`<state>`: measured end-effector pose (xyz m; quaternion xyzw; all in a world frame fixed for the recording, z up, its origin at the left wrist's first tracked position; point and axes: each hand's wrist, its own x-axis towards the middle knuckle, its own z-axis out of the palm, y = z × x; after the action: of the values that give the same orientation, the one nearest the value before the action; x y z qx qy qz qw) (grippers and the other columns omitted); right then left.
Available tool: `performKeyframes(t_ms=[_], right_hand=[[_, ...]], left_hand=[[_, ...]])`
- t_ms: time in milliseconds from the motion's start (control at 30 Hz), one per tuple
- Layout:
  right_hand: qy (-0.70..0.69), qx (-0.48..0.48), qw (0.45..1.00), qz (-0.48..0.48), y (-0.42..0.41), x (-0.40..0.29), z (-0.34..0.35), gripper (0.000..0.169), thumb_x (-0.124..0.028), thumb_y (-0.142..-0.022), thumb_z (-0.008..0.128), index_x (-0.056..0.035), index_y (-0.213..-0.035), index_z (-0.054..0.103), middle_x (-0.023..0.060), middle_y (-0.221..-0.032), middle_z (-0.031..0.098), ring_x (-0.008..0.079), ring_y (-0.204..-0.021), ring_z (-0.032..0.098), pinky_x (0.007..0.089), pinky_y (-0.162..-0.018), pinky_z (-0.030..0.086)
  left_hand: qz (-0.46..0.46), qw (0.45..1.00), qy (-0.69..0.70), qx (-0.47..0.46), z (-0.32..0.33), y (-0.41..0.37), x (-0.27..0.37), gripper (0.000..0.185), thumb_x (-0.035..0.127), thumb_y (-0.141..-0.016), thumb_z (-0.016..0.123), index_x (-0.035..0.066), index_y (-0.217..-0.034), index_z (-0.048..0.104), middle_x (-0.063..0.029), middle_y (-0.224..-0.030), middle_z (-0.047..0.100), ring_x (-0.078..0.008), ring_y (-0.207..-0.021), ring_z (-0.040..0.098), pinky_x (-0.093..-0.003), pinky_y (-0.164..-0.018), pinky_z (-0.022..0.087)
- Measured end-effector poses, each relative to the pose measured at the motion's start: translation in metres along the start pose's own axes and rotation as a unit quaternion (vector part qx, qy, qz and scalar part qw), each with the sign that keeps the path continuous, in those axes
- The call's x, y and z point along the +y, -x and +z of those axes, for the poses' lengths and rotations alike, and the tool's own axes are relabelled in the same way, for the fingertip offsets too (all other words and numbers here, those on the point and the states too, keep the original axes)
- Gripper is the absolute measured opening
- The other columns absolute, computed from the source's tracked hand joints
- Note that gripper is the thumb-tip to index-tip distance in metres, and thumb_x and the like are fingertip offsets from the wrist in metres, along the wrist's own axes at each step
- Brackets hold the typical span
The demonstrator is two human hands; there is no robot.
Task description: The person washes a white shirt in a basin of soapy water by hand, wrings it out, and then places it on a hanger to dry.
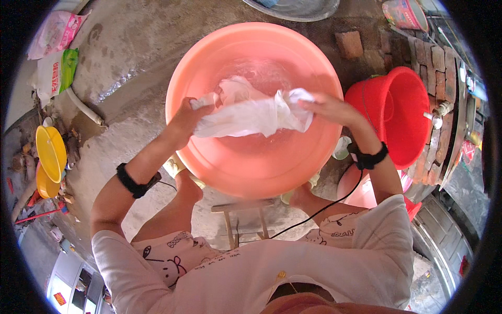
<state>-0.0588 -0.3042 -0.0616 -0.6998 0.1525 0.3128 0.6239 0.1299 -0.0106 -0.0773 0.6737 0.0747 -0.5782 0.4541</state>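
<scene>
A wet white cloth (pixel 251 115) is stretched between my two hands above a large pink plastic basin (pixel 243 172). My left hand (pixel 190 119) grips its left end near the basin's rim. At the other end, the fingers of my right hand (pixel 327 109) pinch a bunched part of it; this hand is slightly blurred. Part of the cloth hangs toward the far side, over shallow water (pixel 261 72) in the basin. What the cloth is exactly cannot be told.
To the right stand a red bucket (pixel 406 117) and a brick structure with a tap (pixel 435 117). A loose brick (pixel 349 44) and a metal basin (pixel 298 15) lie beyond. Yellow basins (pixel 51 153) and a hose (pixel 84 108) are at left. A wooden stool (pixel 243 208) stands before me.
</scene>
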Motion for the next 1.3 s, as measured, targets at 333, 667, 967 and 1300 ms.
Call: performKeyframes(t_ms=[333, 667, 967, 1300], right_hand=[[0.029, 0.084, 0.986, -0.14, 0.111, -0.118, -0.025, 0.024, -0.017, -0.083, 0.059, 0.0025, -0.098, 0.06, 0.0084, -0.086, 0.064, 0.0139, -0.082, 0.06, 0.025, -0.072, 0.046], [0.325, -0.138, 0.929, -0.109, 0.016, 0.017, 0.019, 0.022, -0.017, -0.084, 0.054, -0.0048, -0.101, 0.058, 0.0126, -0.097, 0.055, 0.0278, -0.095, 0.052, 0.0348, -0.081, 0.041], [0.39, -0.165, 0.896, -0.135, -0.018, 0.051, 0.012, 0.044, -0.018, -0.085, 0.053, -0.0066, -0.126, 0.043, 0.013, -0.129, 0.043, 0.0275, -0.118, 0.042, 0.0378, -0.1, 0.031], [0.614, 0.096, 0.763, -0.181, -0.115, 0.05, 0.027, 0.052, -0.021, -0.078, 0.064, -0.0166, -0.125, 0.045, 0.0136, -0.132, 0.038, 0.0288, -0.127, 0.031, 0.0451, -0.104, 0.024]], left_hand=[[0.108, 0.974, -0.053, -0.191, -0.008, 0.118, 0.105, 0.039, 0.013, -0.077, 0.065, 0.003, -0.108, 0.044, -0.004, -0.094, 0.053, -0.0101, -0.084, 0.052, -0.0218, -0.071, 0.043], [0.056, 0.909, -0.386, -0.15, 0.004, 0.006, 0.0, 0.037, 0.023, -0.077, 0.065, 0.0, -0.096, 0.043, -0.0106, -0.093, 0.051, -0.0169, -0.083, 0.056, -0.029, -0.063, 0.051], [0.266, 0.829, -0.474, -0.135, -0.023, -0.036, -0.065, 0.043, 0.024, -0.076, 0.066, 0.001, -0.108, 0.048, -0.0138, -0.095, 0.055, -0.019, -0.064, 0.059, -0.0283, -0.049, 0.049], [0.183, 0.646, -0.684, -0.285, 0.019, -0.057, -0.091, 0.059, 0.042, -0.074, 0.063, 0.009, -0.121, 0.049, -0.0157, -0.126, 0.045, -0.0347, -0.118, 0.041, -0.0434, -0.096, 0.036]])
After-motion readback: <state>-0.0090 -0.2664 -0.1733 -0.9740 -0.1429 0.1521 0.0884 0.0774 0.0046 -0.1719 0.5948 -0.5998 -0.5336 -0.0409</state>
